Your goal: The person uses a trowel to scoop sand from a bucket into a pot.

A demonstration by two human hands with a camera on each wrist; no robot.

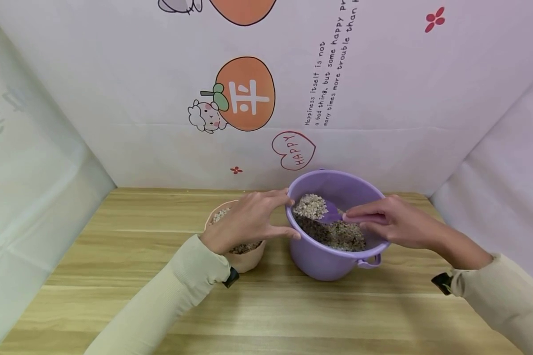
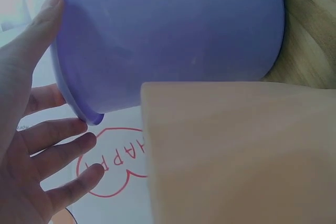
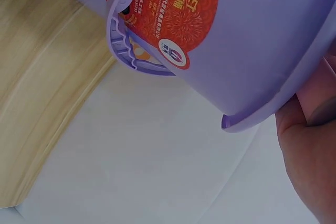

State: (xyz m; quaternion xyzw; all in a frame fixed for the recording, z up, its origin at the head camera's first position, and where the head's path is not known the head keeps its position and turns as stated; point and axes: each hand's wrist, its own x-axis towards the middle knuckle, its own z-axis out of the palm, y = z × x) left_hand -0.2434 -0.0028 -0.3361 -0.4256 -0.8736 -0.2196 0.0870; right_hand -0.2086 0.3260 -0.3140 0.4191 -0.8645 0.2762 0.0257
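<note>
A purple bucket (image 1: 326,268) stands on the wooden table with grainy pebble-like material inside. My right hand (image 1: 408,224) grips the handle of a purple scoop (image 1: 333,211), held within the bucket's mouth. Pale grains (image 1: 311,206) are heaped in the scoop. On the bucket's left, my left hand (image 1: 253,219) touches the rim with thumb and fingers spread, the fingers fairly straight in the left wrist view. Beneath that forearm is a beige pot (image 1: 248,260), partly hidden, also holding grains. In the right wrist view only part of the right hand (image 3: 310,156) shows at the rim.
A white printed sheet (image 1: 382,98) rises behind the table (image 1: 160,236). White curtains hang at both sides. The bucket's handle (image 3: 118,40) hangs at its outer side, beside a red label (image 3: 184,14).
</note>
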